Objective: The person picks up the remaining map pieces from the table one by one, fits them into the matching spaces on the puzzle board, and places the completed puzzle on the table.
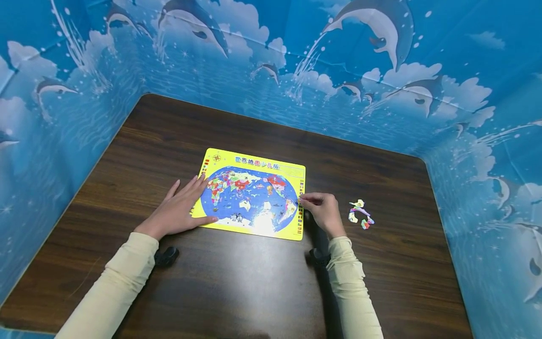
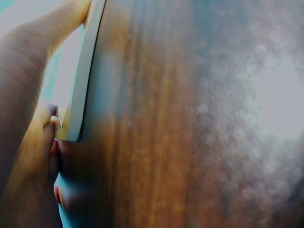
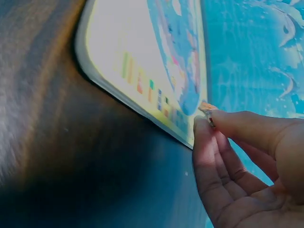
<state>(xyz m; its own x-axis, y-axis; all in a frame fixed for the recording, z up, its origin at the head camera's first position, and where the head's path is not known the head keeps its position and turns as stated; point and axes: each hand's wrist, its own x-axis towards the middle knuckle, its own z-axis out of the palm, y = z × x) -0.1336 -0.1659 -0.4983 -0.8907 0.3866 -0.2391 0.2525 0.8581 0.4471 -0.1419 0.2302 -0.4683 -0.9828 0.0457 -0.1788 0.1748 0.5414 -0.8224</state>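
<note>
The left hand [image 1: 182,210] lies spread on the left edge of the world-map board [image 1: 250,190]. At its right edge, the right hand [image 1: 323,210] pinches a puzzle piece [image 3: 206,107], near loose pieces [image 1: 362,211].

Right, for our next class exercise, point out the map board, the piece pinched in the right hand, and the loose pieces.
Map board [image 1: 254,188]: head view, on its printed blue sea.
Pinched piece [image 3: 207,107]: right wrist view, on its orange part.
Loose pieces [image 1: 362,212]: head view, on the purplish one.
</note>
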